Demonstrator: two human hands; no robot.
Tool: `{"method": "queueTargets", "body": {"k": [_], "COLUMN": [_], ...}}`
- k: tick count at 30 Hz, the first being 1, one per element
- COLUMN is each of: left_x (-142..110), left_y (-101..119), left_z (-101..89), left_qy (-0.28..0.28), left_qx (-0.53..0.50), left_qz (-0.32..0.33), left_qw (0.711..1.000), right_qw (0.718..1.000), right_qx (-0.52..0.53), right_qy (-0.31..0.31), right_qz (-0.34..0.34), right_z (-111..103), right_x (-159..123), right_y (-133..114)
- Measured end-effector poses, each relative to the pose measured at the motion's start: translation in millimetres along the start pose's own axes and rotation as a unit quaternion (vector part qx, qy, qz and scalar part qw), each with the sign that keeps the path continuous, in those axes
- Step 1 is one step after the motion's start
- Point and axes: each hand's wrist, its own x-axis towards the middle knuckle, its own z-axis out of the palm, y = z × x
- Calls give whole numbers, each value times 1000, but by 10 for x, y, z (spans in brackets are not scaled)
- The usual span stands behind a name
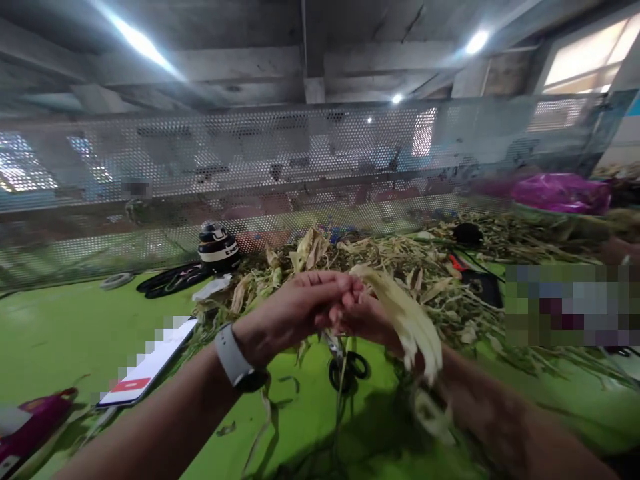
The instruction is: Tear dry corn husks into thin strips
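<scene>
Both of my hands meet above the green table [65, 327]. My left hand [295, 310], with a grey watch on its wrist, has its fingers closed over the top of a bunch of pale dried leaf strips [407, 320]. My right hand [367, 317] grips the same bunch from below, and the strips hang down over its wrist. Black-handled scissors [347, 367] lie on the table just under my hands.
A heap of dried leaves and stalks [400, 267] covers the table behind my hands. A phone [150, 363] lies at the left, a black and white container [217, 248] behind it, a purple bag [560, 192] at far right. A perforated metal screen [250, 167] closes the back.
</scene>
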Motion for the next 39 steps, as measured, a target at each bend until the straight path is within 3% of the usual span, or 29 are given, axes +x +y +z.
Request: {"method": "queueTargets", "body": {"k": [2, 6, 11, 13, 17, 19, 22, 24, 25, 26, 28, 29, 31, 32, 33, 36, 39], "left_x": [151, 279, 155, 115, 83, 54, -32, -110, -151, -190, -254, -272, -263, -235, -191, -23, 78], "left_y": [62, 102, 8, -44, -121, -153, -224, -278, -297, -305, -279, -247, -163, -122, -88, -65, -141], "left_z": [-115, -509, -814, -826, -749, -676, -523, -395, -329, -266, -165, -135, -135, -168, -223, -476, -706], "left_qy": [52, 150, 215, 220, 226, 222, 152, 43, -8, -47, -98, -95, -30, 23, 85, 208, 244], "left_qx": [-39, -17, 145, 193, 349, 441, 615, 715, 738, 740, 697, 650, 527, 465, 415, 361, 429], "left_qz": [19, -45, -98, -84, -6, 11, 53, 103, 116, 125, 151, 159, 156, 152, 160, 133, 59], "left_qw": [998, 988, 961, 953, 909, 870, 772, 691, 665, 659, 695, 737, 835, 872, 892, 899, 868], "right_qw": [999, 991, 968, 929, 803, 754, 721, 727, 742, 764, 829, 867, 935, 957, 969, 976, 961], "right_qx": [40, 57, -192, -330, -548, -595, -618, -613, -600, -580, -506, -451, -318, -257, -211, -179, -239], "right_qy": [16, 110, 160, 154, 137, 126, 107, 100, 96, 94, 90, 90, 100, 105, 112, 123, 139], "right_qz": [9, 46, -18, -67, -188, -248, -296, -292, -282, -267, -221, -191, -119, -85, -56, -15, -15], "right_z": [13, 24, 22, 7, -15, -1, 34, 40, 33, 20, -24, -51, -100, -118, -130, -124, -78], "right_x": [32, 123, 141, 115, 46, 11, -22, -22, -14, -1, 35, 55, 92, 109, 124, 155, 156], "right_y": [118, 234, 117, 41, -78, -133, -218, -258, -266, -265, -231, -199, -110, -57, -2, 135, 171]}}
